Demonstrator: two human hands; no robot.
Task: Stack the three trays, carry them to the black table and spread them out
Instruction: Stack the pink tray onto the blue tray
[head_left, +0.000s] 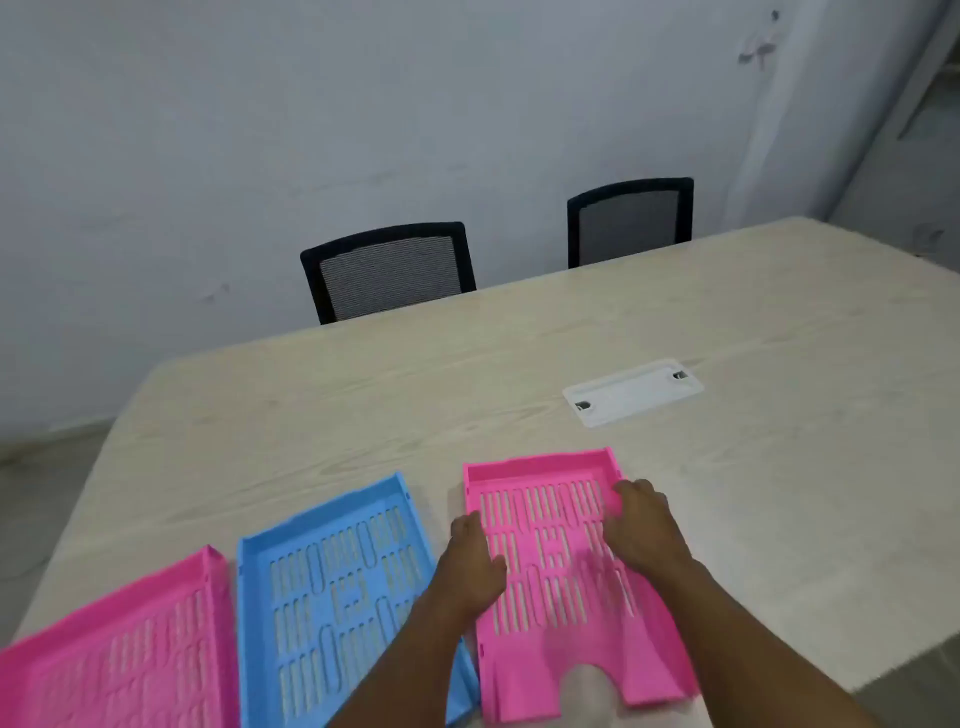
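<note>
Three slotted plastic trays lie side by side on a light wooden table. A pink tray is at the left, a blue tray in the middle, and another pink tray at the right. My left hand grips the left rim of the right pink tray. My right hand grips its right rim, fingers curled over the edge. The tray still looks flat on the table. No black table is in view.
A white cable cover plate is set into the table beyond the trays. Two black mesh chairs stand at the far edge against a grey wall. Floor shows at the left and lower right.
</note>
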